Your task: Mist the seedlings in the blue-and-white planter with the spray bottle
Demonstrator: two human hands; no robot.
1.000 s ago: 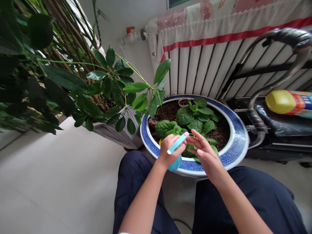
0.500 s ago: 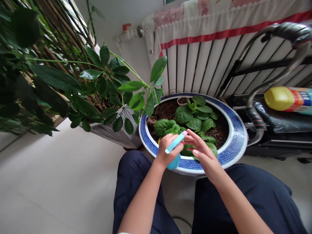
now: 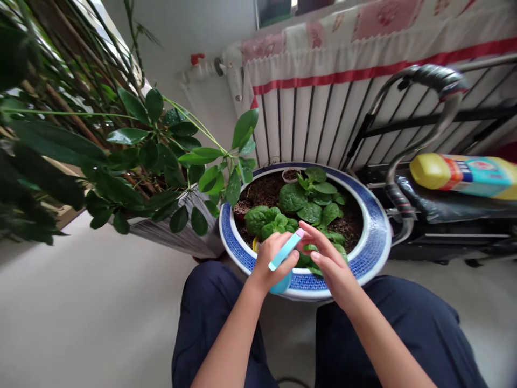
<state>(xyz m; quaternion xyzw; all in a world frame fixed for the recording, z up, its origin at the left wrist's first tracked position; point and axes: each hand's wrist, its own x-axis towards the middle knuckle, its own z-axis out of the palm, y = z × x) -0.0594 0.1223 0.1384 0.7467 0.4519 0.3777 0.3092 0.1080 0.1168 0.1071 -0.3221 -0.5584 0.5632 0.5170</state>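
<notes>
My left hand is wrapped round the neck of a small spray bottle. The bottle's head is light blue with a pink nozzle, and part of its blue body shows beneath my fingers. Beside the nozzle is my right hand, fingers apart and slightly bent; its fingertips are close to the nozzle, and whether they touch it I cannot tell. Under both hands grow low leafy green plants in dark soil, inside a round blue-and-white pot.
At the left a tall plant hangs its leaves over the pot's edge. A radiator with a red-trimmed cloth stands behind. On the right are a metal-framed walker or cart and a yellow-capped bottle lying on its side.
The view has turned, so the scene sits further left and the background lower. My right hand's fingers have come slightly nearer the nozzle. My left hand keeps its hold on the spray bottle.
</notes>
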